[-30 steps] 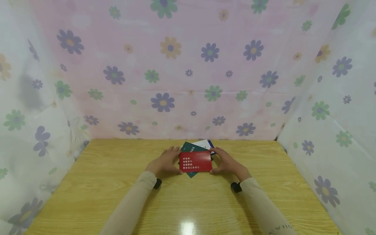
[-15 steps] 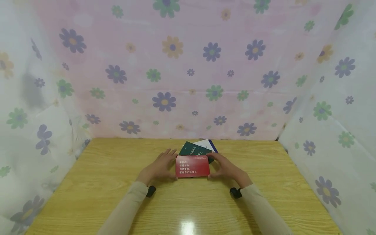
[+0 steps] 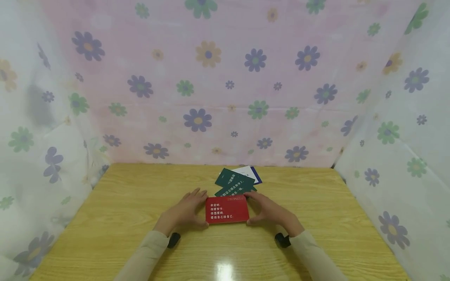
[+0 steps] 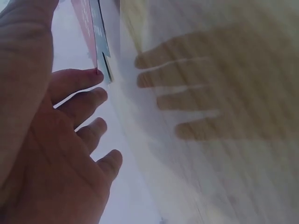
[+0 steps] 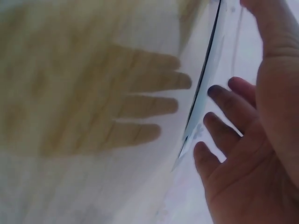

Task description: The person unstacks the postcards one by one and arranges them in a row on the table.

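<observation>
A red card (image 3: 227, 209) with rows of white lettering lies level over the table, spanning the gap between both hands. My left hand (image 3: 183, 208) grips its left end, index fingertip at the upper corner and thumb at the lower one. At the opposite end my right hand (image 3: 274, 210) holds the card the same way. In the left wrist view the index fingertip meets the card's corner (image 4: 85, 28), and the other fingers (image 4: 91, 130) spread apart. Beyond the red card lie two overlapping green cards (image 3: 226, 177) with white writing.
A white card with a blue edge (image 3: 256, 175) lies partly under the green ones near the table's back edge. The wooden table (image 3: 133, 195) is glossy and mirrors the hands. Flower-print cloth (image 3: 225, 97) encloses the back and both sides.
Both hands have drawn the red card toward the person and slightly left, off the other cards. More of the green cards now shows; those cards stay put.
</observation>
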{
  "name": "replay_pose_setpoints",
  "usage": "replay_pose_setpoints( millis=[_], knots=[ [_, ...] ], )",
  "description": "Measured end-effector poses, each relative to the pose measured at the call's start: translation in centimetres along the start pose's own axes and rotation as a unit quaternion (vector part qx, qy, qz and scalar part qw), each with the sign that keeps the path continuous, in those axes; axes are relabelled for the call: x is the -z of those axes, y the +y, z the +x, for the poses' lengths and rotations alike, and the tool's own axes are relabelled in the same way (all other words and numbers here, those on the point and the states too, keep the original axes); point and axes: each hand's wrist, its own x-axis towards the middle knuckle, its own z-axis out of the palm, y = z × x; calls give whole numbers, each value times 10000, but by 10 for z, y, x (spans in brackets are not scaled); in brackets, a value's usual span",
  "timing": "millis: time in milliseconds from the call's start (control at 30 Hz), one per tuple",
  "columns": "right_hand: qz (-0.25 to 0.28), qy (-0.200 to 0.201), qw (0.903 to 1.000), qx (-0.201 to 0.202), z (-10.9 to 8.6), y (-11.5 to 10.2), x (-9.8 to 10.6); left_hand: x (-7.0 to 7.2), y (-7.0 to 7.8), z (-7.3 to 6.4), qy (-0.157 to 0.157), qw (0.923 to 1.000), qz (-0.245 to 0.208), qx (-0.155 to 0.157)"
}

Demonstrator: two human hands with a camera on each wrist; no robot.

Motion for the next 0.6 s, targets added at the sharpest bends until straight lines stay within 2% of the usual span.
replay_pose_setpoints(
  millis=[133, 300, 600],
  knots=[
    [-232, -126, 9996, -113, -7, -6, -5, -3, 5, -13, -12, 10000, -27, 57],
    [-282, -226, 9989, -283, -19, -11, -11, -7, 13, -27, -17, 10000, -76, -31],
    [-408, -340, 9985, -163, -37, -17, -16, -13, 22, -40, -130, 9995, -65, -290]
  ],
)
